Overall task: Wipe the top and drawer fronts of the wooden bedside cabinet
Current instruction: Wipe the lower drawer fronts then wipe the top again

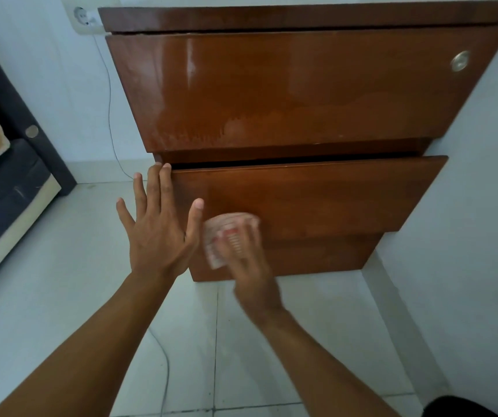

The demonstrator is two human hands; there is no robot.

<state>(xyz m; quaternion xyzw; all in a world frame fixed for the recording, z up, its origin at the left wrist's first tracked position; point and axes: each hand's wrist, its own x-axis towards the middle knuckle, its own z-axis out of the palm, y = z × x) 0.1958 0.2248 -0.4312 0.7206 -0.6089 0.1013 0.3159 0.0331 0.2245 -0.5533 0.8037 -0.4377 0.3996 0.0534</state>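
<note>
— Nearest first: the hands?
— Left hand [157,233] up from 7 o'clock, spread wide, fingers straight. Two fingertips [166,167] touching the top left corner of the lower drawer front [317,200], thumb lying over its left edge. Holding nothing.
— And the other?
— Right hand [250,266] up from 5 o'clock, blurred, just at 3 o'clock of the left. Pressing a pink-and-white cloth [226,233] onto the lower drawer front near its bottom left corner. Cannot tell whether curled round the cloth or laid flat on it.
— Drawers?
— Lower one standing out a little, dark gap along its top, contents hidden. At 12 o'clock the upper drawer front [286,85], glossy, pale streaks along its lower part, round metal fitting [459,61] toward 2 o'clock. Contents hidden too.
— Farther?
— Cabinet top [301,16] seen edge-on at 12 o'clock. Wall socket [83,18] at 11 o'clock, thin cable [110,115] hanging down to the tiled floor [46,296].
</note>
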